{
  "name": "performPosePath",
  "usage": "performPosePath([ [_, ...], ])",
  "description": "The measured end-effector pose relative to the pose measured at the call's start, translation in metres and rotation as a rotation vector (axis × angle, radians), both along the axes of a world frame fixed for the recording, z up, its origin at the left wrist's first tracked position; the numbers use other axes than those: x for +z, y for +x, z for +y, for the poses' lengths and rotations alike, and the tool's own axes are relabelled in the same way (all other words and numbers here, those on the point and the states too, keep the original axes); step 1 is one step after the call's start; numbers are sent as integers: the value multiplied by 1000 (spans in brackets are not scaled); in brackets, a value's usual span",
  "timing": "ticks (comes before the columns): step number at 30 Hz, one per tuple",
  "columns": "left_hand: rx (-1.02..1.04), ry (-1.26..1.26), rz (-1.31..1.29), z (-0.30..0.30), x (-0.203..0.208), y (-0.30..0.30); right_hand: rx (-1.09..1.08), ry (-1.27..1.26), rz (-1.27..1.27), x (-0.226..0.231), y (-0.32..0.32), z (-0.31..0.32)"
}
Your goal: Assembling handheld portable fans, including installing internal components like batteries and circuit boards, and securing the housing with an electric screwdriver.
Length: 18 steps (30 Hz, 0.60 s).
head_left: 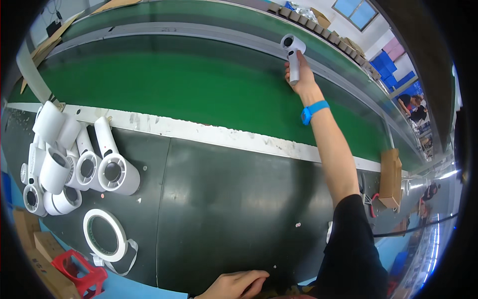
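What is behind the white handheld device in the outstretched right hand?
Around its outline, a grey rail and the green belt show behind the white handheld device. Whatever lies directly behind it and the right hand is covered and cannot be seen.

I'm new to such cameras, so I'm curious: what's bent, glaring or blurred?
Head view: the grey rail bows through fisheye distortion; the rim fades to black; the dark bench shows soft sheen; bright streaks glare far right; the right hand and white handheld fan look fairly sharp.
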<state>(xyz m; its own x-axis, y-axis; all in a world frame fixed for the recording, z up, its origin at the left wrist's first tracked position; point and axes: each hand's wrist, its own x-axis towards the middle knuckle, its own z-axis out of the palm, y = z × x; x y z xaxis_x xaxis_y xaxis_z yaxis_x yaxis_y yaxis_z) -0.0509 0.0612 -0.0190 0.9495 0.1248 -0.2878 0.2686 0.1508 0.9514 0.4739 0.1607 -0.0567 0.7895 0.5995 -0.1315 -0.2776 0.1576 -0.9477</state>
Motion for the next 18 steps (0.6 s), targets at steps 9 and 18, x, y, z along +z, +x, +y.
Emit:
performPosePath([
  [9, 437, 151, -423, -19, -37, 4, 227, 36, 229, 35, 122, 37],
  [18, 452, 87, -338, -24, -38, 0, -426, 15, -427, 22, 112, 64],
])
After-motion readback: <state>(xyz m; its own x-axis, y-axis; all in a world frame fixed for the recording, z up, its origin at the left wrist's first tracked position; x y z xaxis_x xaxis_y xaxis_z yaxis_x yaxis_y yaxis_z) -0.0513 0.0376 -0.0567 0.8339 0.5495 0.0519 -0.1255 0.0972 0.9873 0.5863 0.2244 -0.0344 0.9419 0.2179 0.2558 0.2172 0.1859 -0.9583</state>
